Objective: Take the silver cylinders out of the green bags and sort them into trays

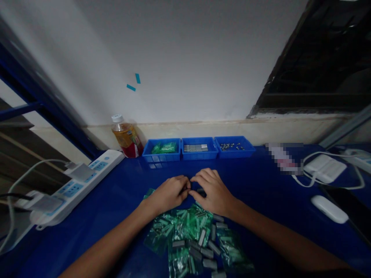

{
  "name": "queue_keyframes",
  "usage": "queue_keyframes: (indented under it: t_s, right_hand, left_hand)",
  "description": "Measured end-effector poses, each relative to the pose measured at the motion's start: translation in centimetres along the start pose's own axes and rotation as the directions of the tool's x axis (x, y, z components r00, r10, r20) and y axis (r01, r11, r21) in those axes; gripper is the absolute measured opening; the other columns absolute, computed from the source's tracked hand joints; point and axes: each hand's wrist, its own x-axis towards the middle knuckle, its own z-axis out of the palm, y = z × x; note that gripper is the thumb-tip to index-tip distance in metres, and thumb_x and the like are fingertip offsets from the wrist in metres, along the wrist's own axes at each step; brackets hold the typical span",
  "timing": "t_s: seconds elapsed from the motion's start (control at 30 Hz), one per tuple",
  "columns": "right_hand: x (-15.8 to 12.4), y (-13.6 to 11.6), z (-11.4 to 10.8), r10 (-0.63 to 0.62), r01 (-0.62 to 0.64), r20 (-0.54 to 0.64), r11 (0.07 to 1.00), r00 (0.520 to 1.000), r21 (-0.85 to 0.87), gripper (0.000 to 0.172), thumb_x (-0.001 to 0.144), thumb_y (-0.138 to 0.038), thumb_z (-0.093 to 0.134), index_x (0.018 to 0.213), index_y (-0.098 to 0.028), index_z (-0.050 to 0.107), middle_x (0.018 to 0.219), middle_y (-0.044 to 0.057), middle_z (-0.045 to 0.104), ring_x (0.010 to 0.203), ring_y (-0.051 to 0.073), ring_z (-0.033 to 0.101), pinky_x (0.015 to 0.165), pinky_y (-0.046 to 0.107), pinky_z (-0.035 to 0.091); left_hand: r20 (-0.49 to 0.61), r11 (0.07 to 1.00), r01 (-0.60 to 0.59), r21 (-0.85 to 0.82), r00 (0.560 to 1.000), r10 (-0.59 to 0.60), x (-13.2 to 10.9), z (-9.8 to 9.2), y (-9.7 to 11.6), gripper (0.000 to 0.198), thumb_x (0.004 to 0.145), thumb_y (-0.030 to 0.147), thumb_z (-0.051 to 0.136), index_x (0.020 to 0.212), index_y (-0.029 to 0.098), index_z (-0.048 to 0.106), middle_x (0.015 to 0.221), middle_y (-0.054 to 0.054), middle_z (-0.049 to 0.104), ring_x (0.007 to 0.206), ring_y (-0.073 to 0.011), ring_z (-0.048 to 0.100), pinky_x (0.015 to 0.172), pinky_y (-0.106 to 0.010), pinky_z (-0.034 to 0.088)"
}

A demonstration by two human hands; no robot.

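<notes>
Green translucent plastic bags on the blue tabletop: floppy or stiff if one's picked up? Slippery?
Probably floppy: the green translucent plastic bags look thin and creased. Possibly slippery, given the glossy highlights on the film. Weight may shift and sag to the low end, since small, pale, strip-like pieces show through, lying at mixed angles.

A blue tabletop (116,193) carries green packets (188,222) — beyond them, three blue trays (199,155); left, a power strip (72,189); right, a white case (329,209).
</notes>
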Motion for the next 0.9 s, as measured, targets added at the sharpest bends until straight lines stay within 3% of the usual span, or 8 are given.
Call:
queue_keyframes:
  t_s: [0.23, 0.57, 0.67, 0.77, 0.83, 0.9]
  right_hand:
    - [-0.1, -0.6, 0.8, 0.058, -0.041, 0.114, 0.988, 0.992, -0.149, 0.012, 0.082, -0.029, 0.063, 0.086, -0.018, 0.060, 0.094, 0.006, 0.059, 0.097, 0.023, 0.048, 0.080, 0.035, 0.033]
    - [0.1, 0.0, 1.6, 0.127, -0.104, 0.091, 0.970, 0.988, -0.219, 0.008, 0.088, -0.018, 0.055, 0.085, -0.017, 0.062, 0.086, 0.006, 0.062, 0.089, 0.022, 0.051, 0.074, 0.034, 0.036]
    - [0.5, 1.2, 1.6, 0.102, -0.100, 0.008, 0.988, 0.995, -0.120, 0.010, 0.089, -0.018, 0.053, 0.086, -0.017, 0.062, 0.084, 0.005, 0.065, 0.085, 0.020, 0.054, 0.075, 0.032, 0.039]
    - [1.4, 3.9, 0.1, 0.125, -0.138, -0.179, 0.989, 0.976, -0.060, 0.014, 0.090, -0.021, 0.051, 0.083, -0.018, 0.063, 0.081, 0.005, 0.066, 0.080, 0.019, 0.056, 0.075, 0.031, 0.041]
    - [2.1, 6.3, -1.6, 0.187, -0.229, -0.333, 0.970, 0.924, -0.088, 0.019, 0.091, -0.025, 0.049, 0.082, -0.018, 0.064, 0.079, 0.005, 0.067, 0.077, 0.020, 0.057, 0.074, 0.032, 0.041]
    - [2.5, 8.7, -3.6, 0.261, -0.370, -0.476, 0.917, 0.840, -0.150, 0.023, 0.089, -0.033, 0.051, 0.080, -0.017, 0.065, 0.075, 0.006, 0.066, 0.073, 0.021, 0.057, 0.071, 0.032, 0.041]
  left_hand:
    - [-0.013, 0.999, 0.036, 0.032, 0.999, -0.036, 0.4, 0.1, -0.1, 0.015, 0.086, 0.019, 0.043, 0.083, 0.016, 0.058, 0.084, -0.005, 0.063, 0.072, -0.0157, 0.058, 0.064, -0.024, 0.041]
    - [-0.042, 0.997, 0.081, 0.009, 0.996, -0.080, 0.4, 0.3, 0.0, 0.012, 0.084, 0.018, 0.044, 0.081, 0.017, 0.056, 0.081, -0.003, 0.063, 0.069, -0.0147, 0.058, 0.063, -0.024, 0.040]
    - [-0.024, 0.998, 0.062, -0.006, 0.998, -0.062, 0.3, 0.2, 0.2, 0.015, 0.088, 0.026, 0.045, 0.088, 0.017, 0.057, 0.080, -0.002, 0.062, 0.069, -0.0156, 0.058, 0.062, -0.025, 0.041]
    - [-0.004, 1.000, 0.017, -0.003, 1.000, -0.017, 0.1, 0.3, 0.6, 0.024, 0.088, 0.036, 0.050, 0.105, 0.018, 0.055, 0.083, -0.003, 0.060, 0.074, -0.0174, 0.058, 0.065, -0.026, 0.044]
    - [0.000, 0.999, -0.033, 0.013, 0.999, 0.033, -0.1, 0.4, 1.0, 0.033, 0.087, 0.035, 0.054, 0.116, 0.021, 0.052, 0.093, -0.004, 0.059, 0.084, -0.0187, 0.059, 0.073, -0.028, 0.046]
    - [0.004, 0.997, -0.073, 0.029, 0.997, 0.073, -0.1, 0.6, 1.3, 0.036, 0.087, 0.031, 0.056, 0.122, 0.025, 0.050, 0.103, -0.005, 0.056, 0.094, -0.0196, 0.058, 0.081, -0.030, 0.046]
